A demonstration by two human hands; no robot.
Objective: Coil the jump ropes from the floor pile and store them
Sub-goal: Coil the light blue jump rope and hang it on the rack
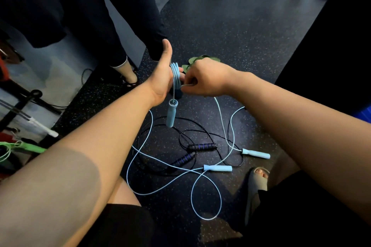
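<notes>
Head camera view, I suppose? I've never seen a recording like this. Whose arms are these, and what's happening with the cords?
Yes. No machine here: a person wears one camera on the head, so you look down along their own arms. The left hand has a light blue jump rope wound round it in loops, one handle dangling below. The right hand pinches the loose strand beside the coil. On the dark speckled floor lie two more blue handles on loose cord and a black rope with dark handles. Another person's legs stand at the upper left.
</notes>
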